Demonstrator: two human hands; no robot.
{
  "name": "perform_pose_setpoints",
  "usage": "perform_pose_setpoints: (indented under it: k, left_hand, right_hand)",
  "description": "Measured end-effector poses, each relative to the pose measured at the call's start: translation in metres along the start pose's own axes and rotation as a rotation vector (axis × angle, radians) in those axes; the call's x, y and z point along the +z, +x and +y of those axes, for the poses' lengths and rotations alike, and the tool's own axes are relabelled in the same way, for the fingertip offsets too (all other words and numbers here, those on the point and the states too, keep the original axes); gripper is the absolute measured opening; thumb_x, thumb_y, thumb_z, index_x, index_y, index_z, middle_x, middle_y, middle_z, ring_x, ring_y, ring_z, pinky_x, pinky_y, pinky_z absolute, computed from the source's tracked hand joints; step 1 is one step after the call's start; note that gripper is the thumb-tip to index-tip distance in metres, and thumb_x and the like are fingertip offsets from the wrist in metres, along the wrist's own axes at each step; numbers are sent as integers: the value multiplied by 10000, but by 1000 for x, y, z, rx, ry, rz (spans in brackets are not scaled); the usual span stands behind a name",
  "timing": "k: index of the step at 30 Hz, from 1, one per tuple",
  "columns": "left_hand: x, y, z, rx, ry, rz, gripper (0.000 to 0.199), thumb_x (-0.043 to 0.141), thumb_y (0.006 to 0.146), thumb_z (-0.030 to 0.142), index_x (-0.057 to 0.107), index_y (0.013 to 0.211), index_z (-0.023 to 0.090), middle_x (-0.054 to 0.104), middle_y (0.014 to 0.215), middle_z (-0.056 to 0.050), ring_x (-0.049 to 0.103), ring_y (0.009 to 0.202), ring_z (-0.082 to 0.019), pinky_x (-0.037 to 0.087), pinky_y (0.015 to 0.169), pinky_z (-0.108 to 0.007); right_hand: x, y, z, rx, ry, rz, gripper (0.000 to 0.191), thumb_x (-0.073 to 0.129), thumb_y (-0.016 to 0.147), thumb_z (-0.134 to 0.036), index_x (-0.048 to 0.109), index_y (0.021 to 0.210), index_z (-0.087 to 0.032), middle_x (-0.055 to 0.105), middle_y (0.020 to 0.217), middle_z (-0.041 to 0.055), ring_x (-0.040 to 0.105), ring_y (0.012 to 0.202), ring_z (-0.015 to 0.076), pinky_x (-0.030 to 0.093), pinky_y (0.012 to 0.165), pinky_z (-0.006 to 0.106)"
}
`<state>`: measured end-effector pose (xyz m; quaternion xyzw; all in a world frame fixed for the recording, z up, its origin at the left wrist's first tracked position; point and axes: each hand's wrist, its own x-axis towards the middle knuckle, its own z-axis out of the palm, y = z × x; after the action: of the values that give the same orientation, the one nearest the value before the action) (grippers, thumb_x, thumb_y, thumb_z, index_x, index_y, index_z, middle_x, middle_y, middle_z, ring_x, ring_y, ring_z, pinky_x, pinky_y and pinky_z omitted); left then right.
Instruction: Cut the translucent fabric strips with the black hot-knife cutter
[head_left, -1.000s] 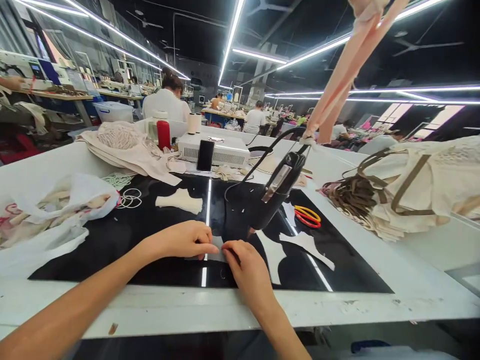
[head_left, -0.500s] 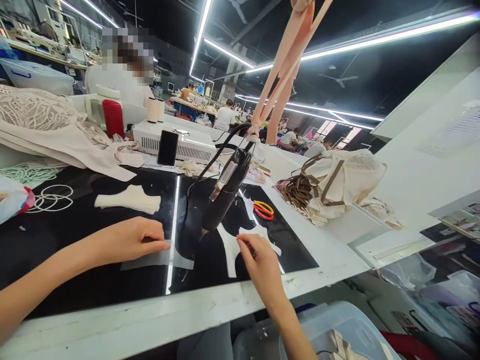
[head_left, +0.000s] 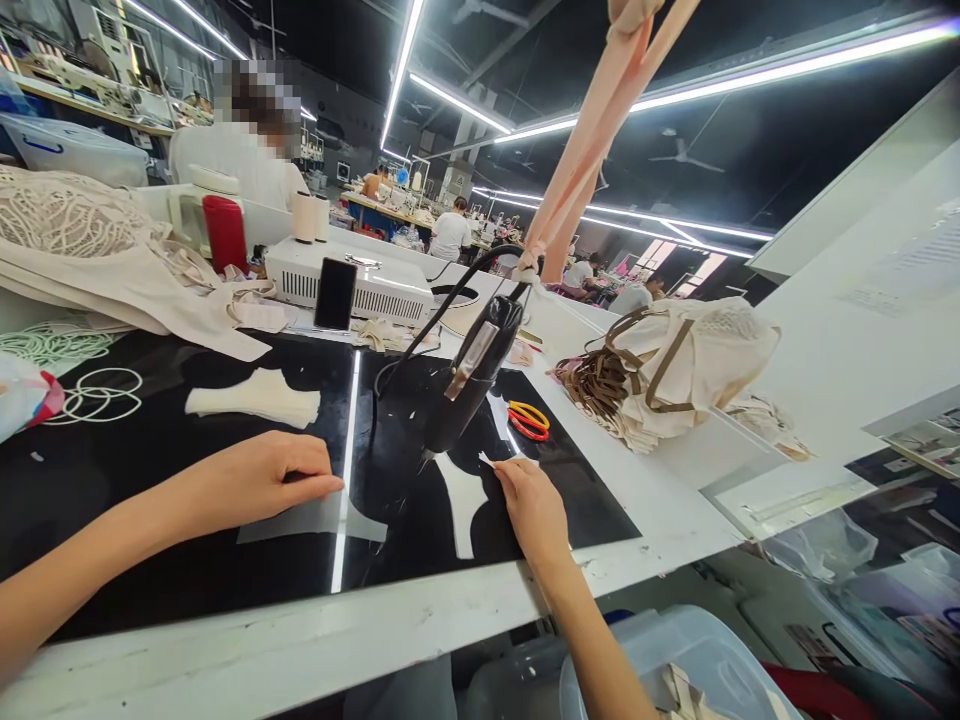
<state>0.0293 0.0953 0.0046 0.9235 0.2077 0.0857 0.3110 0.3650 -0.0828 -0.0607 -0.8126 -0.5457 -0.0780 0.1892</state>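
Note:
My left hand is closed, its thumb and fingertips together on a translucent sheet that lies on the black tabletop. My right hand pinches a white piece; a pale tip sticks out past the fingers, and the rest is mostly hidden by the hand. Between my hands, a white curved cutout lies flat. A black handheld tool hangs tilted from pink straps, its lower tip near that cutout's top end. Behind my left hand is a cream stack of cutouts.
Scissors with orange and red handles lie behind my right hand. Further back are a phone, a white box and a red container. Beige garments lie at right, white rings at left. A person sits beyond.
My right hand has moved right and slightly up, with the white piece between its fingers. The black tool and its straps have shifted right. My left hand is almost where it was.

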Motion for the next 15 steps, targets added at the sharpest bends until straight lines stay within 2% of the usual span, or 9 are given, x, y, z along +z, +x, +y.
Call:
perform_pose_setpoints:
  k: [7,15]
  left_hand:
    - [-1,-3,7,-21,-13,-18,408,524,1001,437,636,718,166,630,817,12,530,730,-133,359,700,-213]
    - [2,-1,4,-3,-45,-11,404,536,997,438,643,715,169,611,808,15,513,735,-133,342,709,-220]
  right_hand:
    - [-1,4,1,92,44,-15,242,623,1000,-370,668,1132,-172,701,1108,59,692,928,176,602,836,376]
    - [-7,7,7,149,149,-73,293,630,994,-378,647,1211,-181,678,1209,79,687,1013,204,598,884,411]
